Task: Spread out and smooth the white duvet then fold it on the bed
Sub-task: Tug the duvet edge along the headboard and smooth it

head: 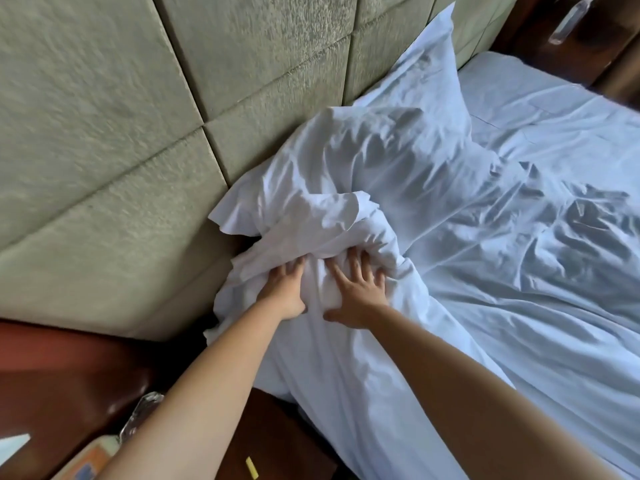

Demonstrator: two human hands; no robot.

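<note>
White duvet (pixel 450 258) bunched under both outstretched hands, left hand (pixel 285 289) and right hand (pixel 356 296) fingers splayed flat, pressing.

Two bare forearms reaching forward from the lower edge, angled up toward the middle and converging. Left hand (pixel 285 289) palm down, fingers spread and pointing away, fingertips sunk into white fabric, thumb tucked toward the right. Right hand (pixel 356 292) just beside it, palm down, fingers splayed and slightly bent, thumb stretched out to the left. Both wrists nearly straight, hands close together but not touching.
</note>
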